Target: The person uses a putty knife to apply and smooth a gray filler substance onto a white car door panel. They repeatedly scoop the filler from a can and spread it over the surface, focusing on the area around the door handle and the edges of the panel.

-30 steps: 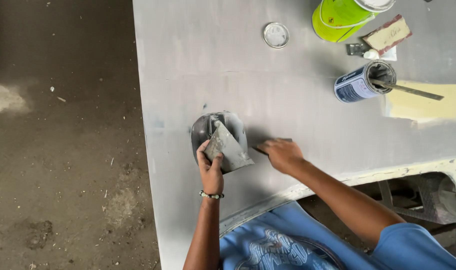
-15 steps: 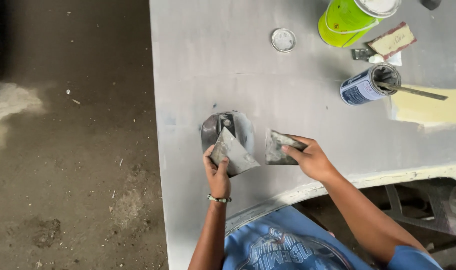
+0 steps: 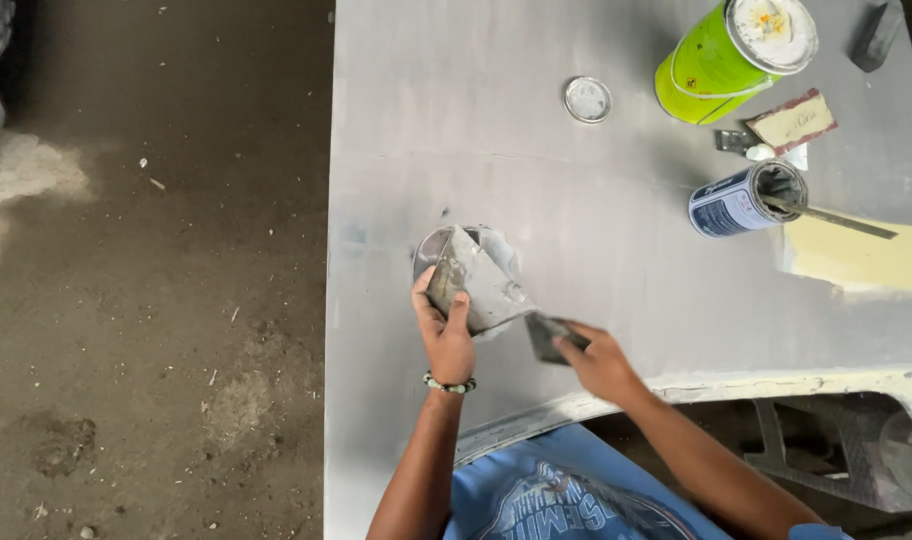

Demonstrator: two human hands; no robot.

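L hand (image 3: 448, 338) gripped a flat grey mixing board (image 3: 476, 283), smeared w/ grey filler, fingers (image 3: 459, 310) closed over its lower edge, thumb side on the left edge. Board was held tilted above a dark patch (image 3: 431, 247) on the grey panel (image 3: 616, 200), which served as the counter. R hand (image 3: 598, 362) closed on a small putty knife (image 3: 546, 335); blade tip touched the board's lower right corner. How much filler sat on the blade: couldn't tell.

Near by, well apart from hands: blue tin (image 3: 744, 198) lying on its side w/ a stick (image 3: 834, 216) in its mouth, green can (image 3: 728, 52) also tipped, round lid (image 3: 587, 99), small sanding pad (image 3: 794, 121), yellowish patch (image 3: 856, 255).

Risks, as judged:
- Board tilted, so soft filler could slide or drip onto the panel outside the patch.
- Blade met the board at a corner only; a slip could scrape the L fingers or flick filler off.
- Blue tin on its side w/ open mouth could leak, or roll if the panel was jolted.
- Panel edge (image 3: 596, 405) near the R wrist; an elbow bump could shake the lot.
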